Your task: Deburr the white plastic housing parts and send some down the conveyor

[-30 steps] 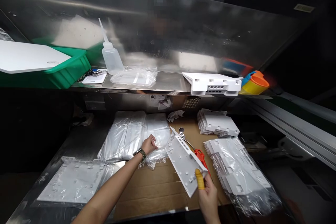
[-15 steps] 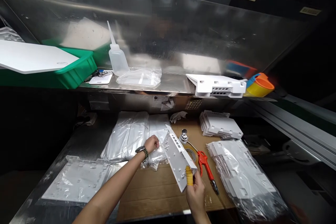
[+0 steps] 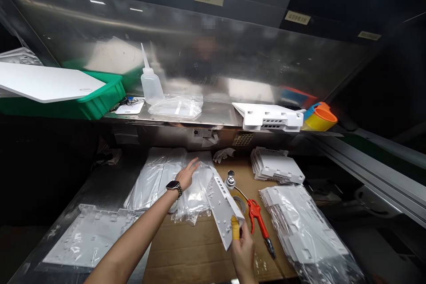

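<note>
The white plastic panel (image 3: 221, 211) slants above the cardboard (image 3: 183, 248), its near end clamped in the right hand's (image 3: 243, 249) fingers; a steady edge grip should keep its corners from snagging. At the clear plastic bags (image 3: 199, 191), the left hand (image 3: 186, 176) needs a light touch; whether its fingers pinch anything I cannot tell.

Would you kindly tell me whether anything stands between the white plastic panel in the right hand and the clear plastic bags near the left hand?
Nothing visible does: the white plastic panel adjoins the clear plastic bags in this view, and the red-handled air gun lies to the panel's right.
</note>
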`<state>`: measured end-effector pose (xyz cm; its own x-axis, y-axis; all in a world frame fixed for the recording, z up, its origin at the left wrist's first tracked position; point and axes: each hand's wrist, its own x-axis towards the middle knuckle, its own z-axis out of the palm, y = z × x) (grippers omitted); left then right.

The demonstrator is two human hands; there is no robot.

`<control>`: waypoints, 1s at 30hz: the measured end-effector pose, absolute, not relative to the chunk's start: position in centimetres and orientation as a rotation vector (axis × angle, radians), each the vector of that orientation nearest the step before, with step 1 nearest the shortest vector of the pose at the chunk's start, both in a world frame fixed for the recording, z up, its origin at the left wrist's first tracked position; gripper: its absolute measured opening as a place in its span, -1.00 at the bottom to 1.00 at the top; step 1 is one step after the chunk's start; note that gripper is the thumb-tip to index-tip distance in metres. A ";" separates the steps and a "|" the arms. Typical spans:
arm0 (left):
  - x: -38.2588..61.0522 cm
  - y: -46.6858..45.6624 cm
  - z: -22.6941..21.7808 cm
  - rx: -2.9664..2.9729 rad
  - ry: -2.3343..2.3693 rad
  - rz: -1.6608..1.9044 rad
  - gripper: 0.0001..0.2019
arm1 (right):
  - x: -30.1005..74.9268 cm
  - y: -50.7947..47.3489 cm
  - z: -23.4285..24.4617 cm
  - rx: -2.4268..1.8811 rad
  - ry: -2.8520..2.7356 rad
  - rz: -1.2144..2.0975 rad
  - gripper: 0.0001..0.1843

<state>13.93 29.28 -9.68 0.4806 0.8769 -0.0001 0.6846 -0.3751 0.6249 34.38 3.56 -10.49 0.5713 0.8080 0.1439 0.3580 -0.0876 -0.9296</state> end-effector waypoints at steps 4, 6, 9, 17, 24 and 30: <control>15.2 29.1 -8.3 2.173 1.054 0.342 -0.39 | 34.3 2.6 -9.7 -1.696 -0.840 0.445 -0.29; 16.3 28.7 -7.6 2.169 1.007 0.330 -0.45 | 34.3 2.5 -9.6 -1.707 -0.867 0.424 -0.27; 17.8 28.0 -6.3 2.183 1.070 0.376 -0.52 | 34.5 2.6 -9.9 -1.670 -1.049 0.396 -0.31; 19.6 22.6 -2.9 2.467 1.448 0.510 -0.23 | 36.0 1.5 -11.6 -1.600 -1.457 0.094 -0.39; 20.0 20.1 -2.1 2.543 1.596 0.420 -0.10 | 39.9 1.3 -8.8 -1.366 -1.790 0.058 -0.20; 19.1 18.9 -2.0 2.509 1.743 0.417 -0.09 | 42.1 0.9 -7.4 -1.236 -1.909 0.080 -0.29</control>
<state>19.06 18.88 -1.99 0.3253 0.9270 0.1869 0.9113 -0.3601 0.1999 42.09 0.91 -7.43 -0.1618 0.7775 0.6077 0.7241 0.5120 -0.4622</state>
